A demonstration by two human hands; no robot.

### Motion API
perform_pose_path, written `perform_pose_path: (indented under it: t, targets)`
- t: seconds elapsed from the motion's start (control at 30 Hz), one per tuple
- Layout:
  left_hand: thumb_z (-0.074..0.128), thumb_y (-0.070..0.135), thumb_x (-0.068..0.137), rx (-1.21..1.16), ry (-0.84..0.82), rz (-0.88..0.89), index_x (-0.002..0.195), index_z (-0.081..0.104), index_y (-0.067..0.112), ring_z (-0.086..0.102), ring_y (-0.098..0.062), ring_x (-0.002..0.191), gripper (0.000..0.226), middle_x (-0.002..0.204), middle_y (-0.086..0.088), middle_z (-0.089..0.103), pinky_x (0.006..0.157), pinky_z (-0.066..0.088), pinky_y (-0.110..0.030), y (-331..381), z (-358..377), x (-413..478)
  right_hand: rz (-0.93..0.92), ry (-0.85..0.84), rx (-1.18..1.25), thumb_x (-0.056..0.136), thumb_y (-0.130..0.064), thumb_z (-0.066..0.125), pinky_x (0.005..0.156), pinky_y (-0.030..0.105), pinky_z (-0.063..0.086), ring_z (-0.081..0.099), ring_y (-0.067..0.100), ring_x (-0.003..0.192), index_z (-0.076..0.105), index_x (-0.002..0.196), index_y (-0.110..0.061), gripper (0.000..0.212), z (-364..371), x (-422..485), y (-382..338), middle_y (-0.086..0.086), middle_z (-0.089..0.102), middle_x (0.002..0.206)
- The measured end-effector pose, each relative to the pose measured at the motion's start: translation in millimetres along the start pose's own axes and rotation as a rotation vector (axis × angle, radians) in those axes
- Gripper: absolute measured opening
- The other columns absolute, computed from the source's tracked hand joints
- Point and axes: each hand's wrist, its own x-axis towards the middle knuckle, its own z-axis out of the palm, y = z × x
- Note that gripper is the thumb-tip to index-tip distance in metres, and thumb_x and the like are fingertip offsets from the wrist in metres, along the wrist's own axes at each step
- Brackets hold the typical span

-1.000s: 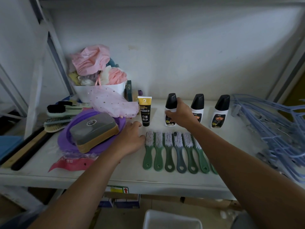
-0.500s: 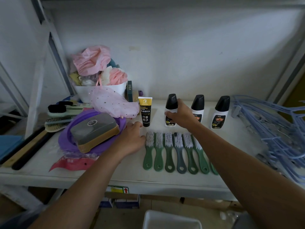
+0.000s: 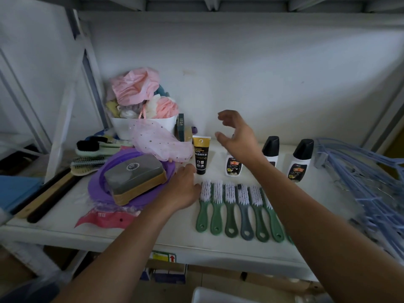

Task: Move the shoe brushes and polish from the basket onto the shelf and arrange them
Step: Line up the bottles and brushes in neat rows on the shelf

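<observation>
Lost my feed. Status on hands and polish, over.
Right hand open, above leftmost polish bottle. Left hand on shelf beside green brushes. Black tube close by.

Dim and soft, brighter back wall, wide-angle bending at edges

Green brushes in a row on shelf
</observation>
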Motion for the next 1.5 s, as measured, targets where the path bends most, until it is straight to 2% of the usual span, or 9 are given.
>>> perform_pose_path:
  t: [0.1,0.23,0.27,0.37,0.5,0.67,0.9,1.5]
  targets:
    - [0.055,0.026,0.092,0.008,-0.003,-0.004,0.135,0.041,0.019,0.049,-0.026,0.123,0.046,0.132,-0.007,0.049,0.095,0.044,-0.038,1.0,-0.7,0.0,-0.020,-0.068,-0.005,0.090,-0.015,0.064,0.090,0.043,0.056,0.053,0.004,0.121,0.050,0.132,-0.025,0.045,21.6,-1.3,-4.6,-0.013,0.058,0.130]
    - [0.055,0.025,0.093,0.008,-0.006,0.003,0.138,0.041,0.016,0.049,-0.027,0.123,0.048,0.135,-0.009,0.048,0.094,0.043,-0.036,-0.2,-0.9,-1.7,0.037,-0.105,-0.073,0.091,-0.013,0.062,0.102,0.032,0.047,0.054,0.012,0.123,0.049,0.136,-0.021,0.047,43.8,1.8,3.5,-0.005,0.058,0.135]
    - [0.055,0.026,0.093,0.001,-0.009,0.002,0.138,0.041,0.016,0.050,-0.026,0.122,0.048,0.136,-0.009,0.048,0.094,0.044,-0.037,-0.9,-1.3,-2.0,0.069,-0.101,-0.075,0.092,-0.014,0.062,0.100,0.033,0.049,0.056,0.014,0.120,0.049,0.135,-0.020,0.046,48.1,2.3,6.7,-0.003,0.058,0.134]
    - [0.056,0.026,0.092,-0.026,-0.023,-0.005,0.139,0.040,0.017,0.051,-0.025,0.121,0.051,0.137,-0.009,0.047,0.093,0.045,-0.036,-3.9,-3.8,-2.0,0.189,-0.088,0.014,0.092,-0.013,0.062,0.083,0.038,0.060,0.064,0.011,0.092,0.049,0.133,-0.020,0.043,59.5,3.2,15.0,0.001,0.059,0.127]
    - [0.056,0.027,0.091,-0.037,-0.029,-0.017,0.139,0.040,0.019,0.053,-0.023,0.118,0.051,0.137,-0.006,0.046,0.085,0.041,-0.032,-9.6,-7.4,-1.7,0.299,-0.094,0.114,0.091,-0.007,0.062,0.070,0.038,0.063,0.070,0.015,0.083,0.049,0.126,-0.023,0.041,71.4,4.5,22.2,0.007,0.063,0.110]
    - [0.056,0.026,0.091,-0.061,-0.040,-0.020,0.140,0.039,0.018,0.052,-0.022,0.119,0.052,0.139,-0.005,0.045,0.089,0.044,-0.034,-10.9,-11.8,-4.2,0.366,-0.101,0.131,0.092,-0.011,0.064,0.073,0.041,0.063,0.073,0.014,0.077,0.052,0.111,-0.024,0.026,79.9,4.1,33.6,0.002,0.064,0.096]
    - [0.056,0.025,0.093,-0.031,-0.041,-0.005,0.138,0.040,0.017,0.053,-0.023,0.117,0.048,0.137,-0.006,0.045,0.088,0.044,-0.034,-10.7,-11.4,-7.1,0.374,-0.132,0.107,0.095,-0.011,0.060,0.078,0.041,0.062,0.072,0.018,0.086,0.054,0.112,-0.020,0.021,72.1,7.3,42.8,0.006,0.067,0.098]
    - [0.055,0.026,0.094,-0.003,-0.055,-0.004,0.138,0.041,0.017,0.052,-0.023,0.119,0.047,0.137,-0.005,0.047,0.085,0.041,-0.032,-9.0,-9.7,-6.3,0.399,-0.088,0.076,0.095,-0.009,0.059,0.078,0.042,0.062,0.069,0.023,0.091,0.051,0.112,-0.019,0.022,65.9,7.6,44.7,0.007,0.064,0.101]
